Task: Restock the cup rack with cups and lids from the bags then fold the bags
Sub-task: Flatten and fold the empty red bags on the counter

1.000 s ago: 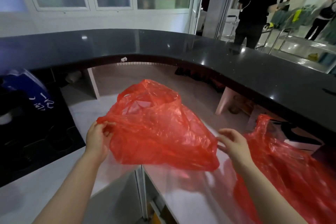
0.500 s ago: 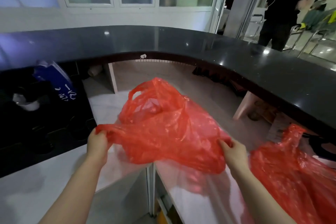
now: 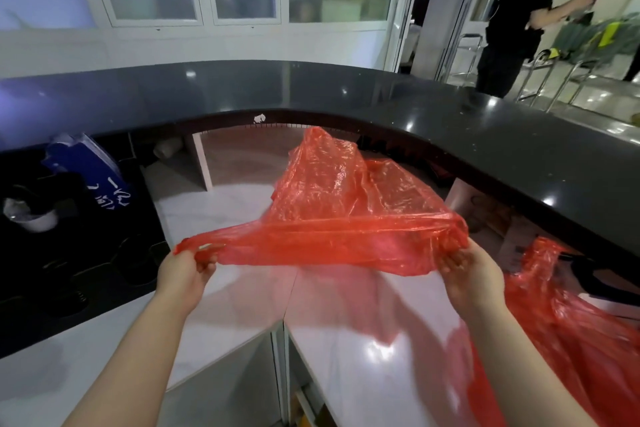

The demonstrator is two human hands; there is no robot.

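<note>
Stretching red bag (image 3: 346, 218) wider than before

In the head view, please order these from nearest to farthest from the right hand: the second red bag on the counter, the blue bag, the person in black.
From the right hand:
1. The second red bag, lying on the white counter just right of the hand.
2. The blue bag, far left, in the dark area under the black countertop.
3. The person in black, upper right, standing beyond the black countertop.

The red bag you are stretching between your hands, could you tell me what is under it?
Under the red bag lies bare white counter, tinted by its red reflection. The strip directly behind the hanging plastic is covered.
</note>
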